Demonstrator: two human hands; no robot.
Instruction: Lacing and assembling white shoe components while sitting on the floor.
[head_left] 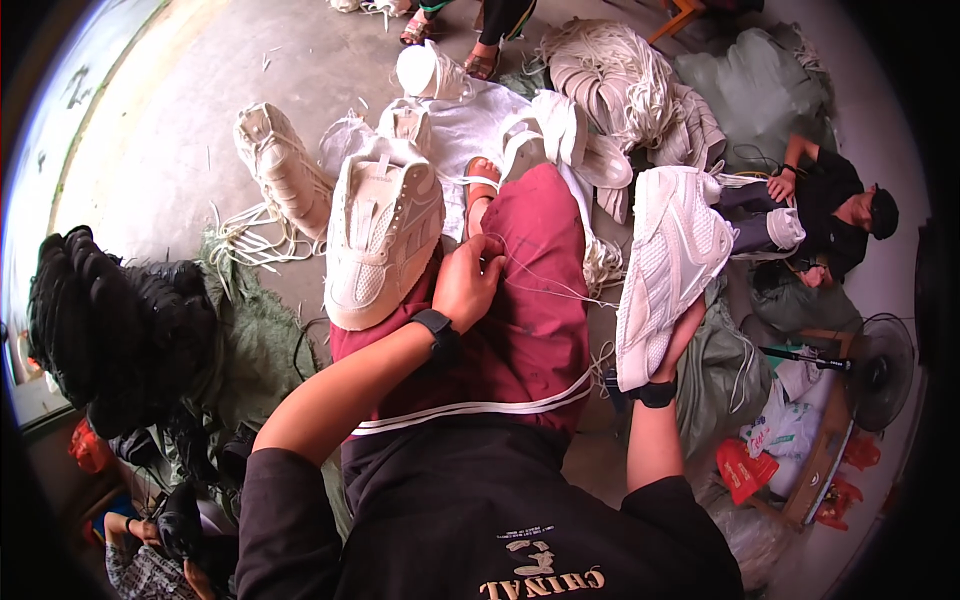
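My left hand is closed in a pinch over my red-clad thigh. From its fingers a thin white thread runs rightward to a white sneaker. My right hand grips that sneaker from its right side, mostly hidden behind it; the toe points down toward me. A second, cream sneaker rests on my left thigh, toe toward me, beside my left hand. Its eyelets show no lace. Whether my left fingers also hold a needle is hidden.
Several pale shoes and a white cloth lie beyond my knees. Bundled cream shoe parts sit farther off. Black shoes are heaped at left. Co-workers sit at right and lower left; a fan stands at right.
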